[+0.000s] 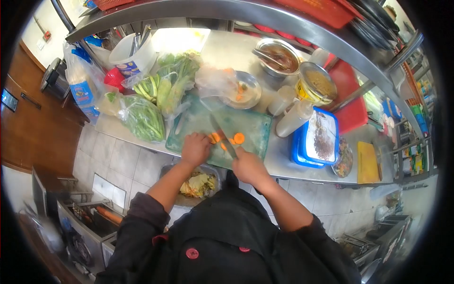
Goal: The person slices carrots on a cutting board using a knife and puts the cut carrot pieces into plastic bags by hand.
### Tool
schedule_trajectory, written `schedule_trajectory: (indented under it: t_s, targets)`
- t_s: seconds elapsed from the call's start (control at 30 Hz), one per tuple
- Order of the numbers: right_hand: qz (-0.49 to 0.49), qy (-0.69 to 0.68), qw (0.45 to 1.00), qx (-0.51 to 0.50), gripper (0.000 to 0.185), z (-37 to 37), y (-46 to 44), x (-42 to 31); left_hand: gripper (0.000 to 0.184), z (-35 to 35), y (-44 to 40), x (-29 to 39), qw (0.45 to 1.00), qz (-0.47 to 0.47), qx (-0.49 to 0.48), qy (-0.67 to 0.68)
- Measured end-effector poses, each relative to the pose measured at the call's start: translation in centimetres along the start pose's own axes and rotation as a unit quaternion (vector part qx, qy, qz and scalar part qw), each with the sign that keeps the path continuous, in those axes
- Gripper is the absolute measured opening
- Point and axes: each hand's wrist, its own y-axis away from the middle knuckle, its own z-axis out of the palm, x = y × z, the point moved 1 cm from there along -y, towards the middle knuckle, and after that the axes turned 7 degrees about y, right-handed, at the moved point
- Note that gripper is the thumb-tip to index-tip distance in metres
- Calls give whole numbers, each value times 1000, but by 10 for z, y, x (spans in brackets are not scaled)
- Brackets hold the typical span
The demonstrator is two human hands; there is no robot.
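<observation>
On a green cutting board (194, 118) lie several orange carrot slices (239, 138). My right hand (250, 166) is closed around the handle of a kitchen knife (221, 132), whose blade points away from me across the board. Left of the blade, my left hand (196, 148) has its fingers curled on a piece of carrot (214, 137), close to the knife's edge. Past the board's far edge, a metal bowl (255, 87) holds some orange pieces, and a clear plastic bag (213, 83) lies against it.
Bagged green vegetables (144, 118) and a white bucket (135, 57) stand left. A squeeze bottle (294, 119), a blue-rimmed container (319, 137) and a yellow board (368, 163) are right. Below the counter edge sits a bin of scraps (201, 184). A metal shelf (246, 19) spans overhead.
</observation>
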Motion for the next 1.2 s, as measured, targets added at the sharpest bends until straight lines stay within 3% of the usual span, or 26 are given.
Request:
schedule_trajectory:
  t_s: [0.07,0.13,0.2,0.23,0.27,0.3,0.37,0.47,0.63,0.77,0.83,0.93,1.2]
  targets:
    - [29,-8,999,20,25,-5,21,22,19,-8,-3,5,1000,9,-6,7]
    - [15,13,988,156,34,7,39,54,25,-14,-10,11,1000,14,3,23]
    - [-4,29,979,204,39,28,50,85,31,-14,-16,11,999,22,9,38]
    - [-21,44,966,255,44,35,52,94,38,-11,-21,10,998,33,-57,22]
    - [-18,45,965,257,44,45,54,101,46,-8,-25,9,991,45,-122,6]
    - [9,85,967,240,45,51,53,107,46,-8,-31,10,991,49,-122,7]
    - [41,123,966,224,46,62,46,120,40,-9,-39,12,976,50,-210,8]
    - [73,121,971,192,51,72,35,131,34,-5,-46,12,972,22,-233,-1]
    - [13,88,947,309,50,45,10,112,26,2,-50,4,975,-24,-220,14]
    - [-84,59,968,228,51,38,-47,85,22,11,-46,-1,985,6,-174,16]
    - [-118,72,984,116,55,31,-66,62,22,16,-45,-5,990,12,-143,20]
    - [-74,148,985,53,55,26,-82,35,21,18,-48,-7,995,25,-101,14]
    - [-102,111,988,30,38,53,-98,31,19,9,-50,5,991,-47,-122,-4]
